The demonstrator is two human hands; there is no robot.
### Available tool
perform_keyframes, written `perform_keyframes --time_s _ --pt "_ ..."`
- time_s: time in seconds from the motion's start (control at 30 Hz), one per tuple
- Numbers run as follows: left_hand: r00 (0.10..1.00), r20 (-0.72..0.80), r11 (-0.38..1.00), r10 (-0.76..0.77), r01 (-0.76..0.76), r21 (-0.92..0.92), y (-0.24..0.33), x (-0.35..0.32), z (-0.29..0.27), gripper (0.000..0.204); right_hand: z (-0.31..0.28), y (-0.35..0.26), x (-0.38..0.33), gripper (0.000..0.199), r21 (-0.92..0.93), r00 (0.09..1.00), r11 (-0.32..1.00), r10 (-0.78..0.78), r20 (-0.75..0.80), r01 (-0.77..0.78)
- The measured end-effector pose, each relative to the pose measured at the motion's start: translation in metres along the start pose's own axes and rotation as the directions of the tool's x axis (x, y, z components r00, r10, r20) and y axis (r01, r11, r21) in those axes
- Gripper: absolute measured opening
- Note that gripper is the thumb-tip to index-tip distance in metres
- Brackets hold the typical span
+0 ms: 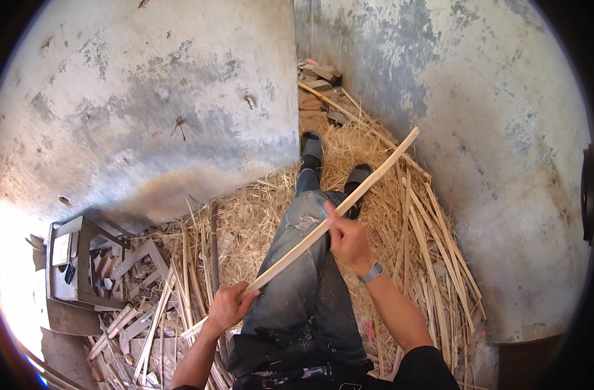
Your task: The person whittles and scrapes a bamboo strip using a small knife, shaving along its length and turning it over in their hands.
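Note:
A long pale strip of split bamboo [297, 250] slants across my lap, from low on the left to high on the right. My left hand [228, 308] is closed around its lower part, and the strip's end pokes out below that hand. Farther up, my right hand [350, 243] is closed at the strip, its thumb pointing up along it. By that thumb shows a thin bluish-grey sliver [320, 203], perhaps a blade; its other end is hidden. My legs in worn jeans [290, 279] stretch out beneath the strip.
Shavings [245, 221] cover the floor around my legs. Long bamboo strips [433, 260] lie along the right wall [498, 162]; several more [157, 318] lie at left. A wooden stool-like frame [82, 260] stands far left below a pale wall panel [147, 110]. Bricks [319, 71] are piled beyond my feet.

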State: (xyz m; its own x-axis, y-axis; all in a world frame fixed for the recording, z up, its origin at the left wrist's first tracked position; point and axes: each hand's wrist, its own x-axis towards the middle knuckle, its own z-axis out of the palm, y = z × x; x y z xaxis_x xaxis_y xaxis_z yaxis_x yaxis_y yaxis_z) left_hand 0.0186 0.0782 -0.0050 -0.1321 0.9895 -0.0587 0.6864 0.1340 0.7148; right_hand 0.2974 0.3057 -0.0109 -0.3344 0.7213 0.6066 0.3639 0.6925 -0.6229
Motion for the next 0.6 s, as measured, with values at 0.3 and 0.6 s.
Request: perform_keyframes --time_s 0.3,0.6 --pt "0.995 -0.089 0.997 -0.050 0.045 -0.057 0.030 0.015 0.021 0.033 0.028 -0.053 -0.065 0.043 -0.037 0.994 0.999 0.037 0.104 -0.033" --pt "1.000 -0.023 1.000 0.007 -0.006 0.019 0.011 -0.013 -0.020 0.035 -0.004 -0.035 -0.029 0.037 -0.038 0.983 0.983 0.183 0.027 -0.181"
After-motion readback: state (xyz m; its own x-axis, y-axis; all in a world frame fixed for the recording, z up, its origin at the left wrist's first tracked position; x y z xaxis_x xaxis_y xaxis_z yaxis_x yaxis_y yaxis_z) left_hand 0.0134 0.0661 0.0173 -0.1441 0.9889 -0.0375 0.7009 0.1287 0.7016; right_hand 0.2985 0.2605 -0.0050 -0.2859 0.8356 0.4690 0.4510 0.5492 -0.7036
